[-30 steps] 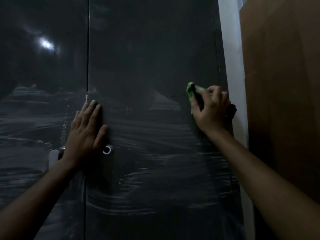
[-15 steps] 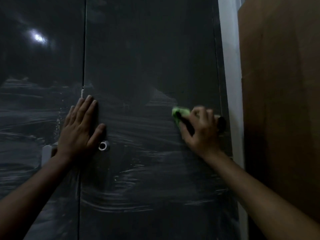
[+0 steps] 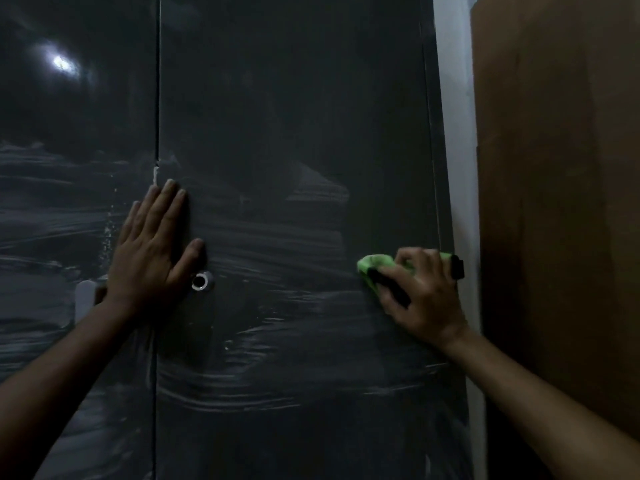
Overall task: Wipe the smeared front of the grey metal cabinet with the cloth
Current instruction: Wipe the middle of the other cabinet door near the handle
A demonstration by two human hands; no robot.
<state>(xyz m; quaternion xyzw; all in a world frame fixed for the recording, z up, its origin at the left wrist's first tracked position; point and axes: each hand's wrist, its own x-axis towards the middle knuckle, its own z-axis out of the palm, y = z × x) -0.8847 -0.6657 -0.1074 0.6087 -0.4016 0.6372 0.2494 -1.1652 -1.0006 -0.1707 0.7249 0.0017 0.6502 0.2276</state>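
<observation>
The dark grey metal cabinet (image 3: pixel 284 116) fills the view, with two doors split by a vertical seam. White smears run across its lower half, while the upper part looks clean. My right hand (image 3: pixel 420 296) grips a green and black cloth (image 3: pixel 375 263) and presses it against the right door near its right edge. My left hand (image 3: pixel 154 251) lies flat with straight fingers on the door front beside the seam, just above a round silver lock (image 3: pixel 200 281).
A pale handle (image 3: pixel 85 299) sits on the left door, partly behind my left wrist. A white strip of wall (image 3: pixel 453 133) borders the cabinet on the right, and a brown board (image 3: pixel 554 202) stands beyond it. A light reflects at upper left.
My right hand has carried the cloth down the right door and out towards its right edge, leaving a cleaner band above. My left hand has stayed flat in place.
</observation>
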